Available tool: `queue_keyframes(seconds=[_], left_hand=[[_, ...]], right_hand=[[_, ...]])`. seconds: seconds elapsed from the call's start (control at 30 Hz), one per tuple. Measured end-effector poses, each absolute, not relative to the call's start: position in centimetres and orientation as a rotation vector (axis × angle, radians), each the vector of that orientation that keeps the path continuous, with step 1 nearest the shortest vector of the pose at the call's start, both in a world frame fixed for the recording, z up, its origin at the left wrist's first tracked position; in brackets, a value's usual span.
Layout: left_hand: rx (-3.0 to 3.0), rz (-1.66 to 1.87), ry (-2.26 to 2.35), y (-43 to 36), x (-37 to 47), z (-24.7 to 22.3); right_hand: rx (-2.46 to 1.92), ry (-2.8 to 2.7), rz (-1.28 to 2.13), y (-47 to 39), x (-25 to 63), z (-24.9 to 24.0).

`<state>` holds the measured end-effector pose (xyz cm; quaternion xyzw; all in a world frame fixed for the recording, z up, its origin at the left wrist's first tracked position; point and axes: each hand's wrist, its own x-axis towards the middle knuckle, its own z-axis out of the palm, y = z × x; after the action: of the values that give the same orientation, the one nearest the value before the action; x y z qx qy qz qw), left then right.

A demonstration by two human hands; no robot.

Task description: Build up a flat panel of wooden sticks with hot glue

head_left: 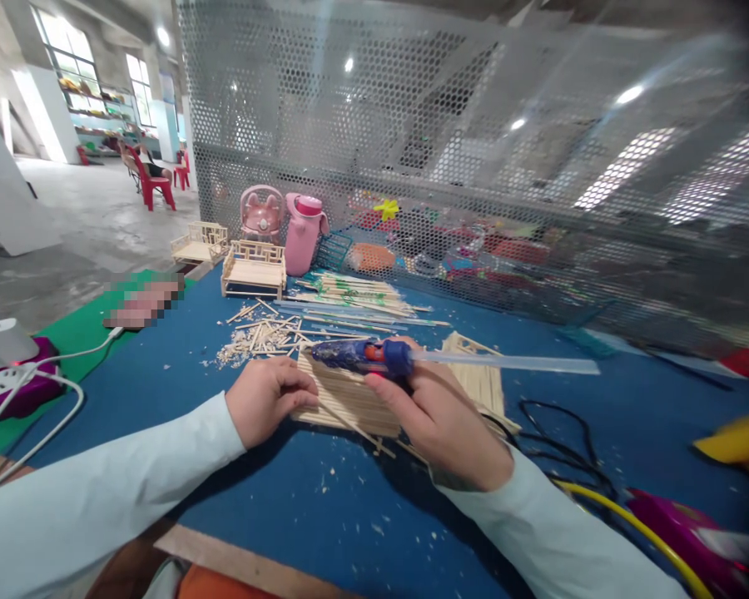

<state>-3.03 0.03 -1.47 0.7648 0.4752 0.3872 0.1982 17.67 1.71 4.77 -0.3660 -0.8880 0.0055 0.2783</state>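
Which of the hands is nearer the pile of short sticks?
Left. The left hand is just on the near side of the pile; the right hand, holding the glue gun, is farther, to its right.

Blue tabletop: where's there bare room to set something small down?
Roomiest tabletop patches: left, between the left sleeve, purple socket block and pile of scraps; front, between that sleeve, the right sleeve and wooden edge. Both have crumbs. Crowded: middle, with left hand, right hand, glue gun and stick panel; back, with sticks; right, with black cables.
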Motion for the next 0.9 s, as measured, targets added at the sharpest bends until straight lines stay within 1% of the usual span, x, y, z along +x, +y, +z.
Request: queue_keyframes(seconds=[0.13, 0.27, 0.37, 0.53, 0.63, 0.73, 0.83, 0.9], left_hand=[[2.157, 1.065, 1.336, 0.0, -3.1, -1.4], [2.163, 1.067, 1.332, 0.0, -3.1, -1.3], [2.156, 1.074, 1.34, 0.0, -3.0, -1.3], [2.148, 1.047, 1.332, 0.0, -3.1, -1.2], [2.153, 1.034, 1.321, 0.1, -3.3, -1.3], [2.143, 1.033, 1.315, 0.2, -3.4, -1.4], [2.124, 1.004, 1.327, 0.3, -3.5, -1.5], [2.107, 0.987, 1.338, 0.3, -3.5, -1.5]], right_hand=[[-0.986, -2.328, -0.048, 2.1, 18.9, 5.8], [-1.122, -2.156, -0.249, 3.8, 23.0, 6.3], [-1.284, -1.97, -0.384, 5.8, 27.5, 5.4], [-1.526, -2.088, -0.499, 8.3, 32.8, 2.4], [-1.624, -2.195, -0.461, 9.1, 32.7, 0.9], [-1.621, -2.275, -0.412, 9.6, 31.7, -0.1], [-1.642, -2.285, -0.374, 9.5, 31.2, -0.1], [-1.623, -2.224, -0.435, 8.6, 30.9, 0.6]])
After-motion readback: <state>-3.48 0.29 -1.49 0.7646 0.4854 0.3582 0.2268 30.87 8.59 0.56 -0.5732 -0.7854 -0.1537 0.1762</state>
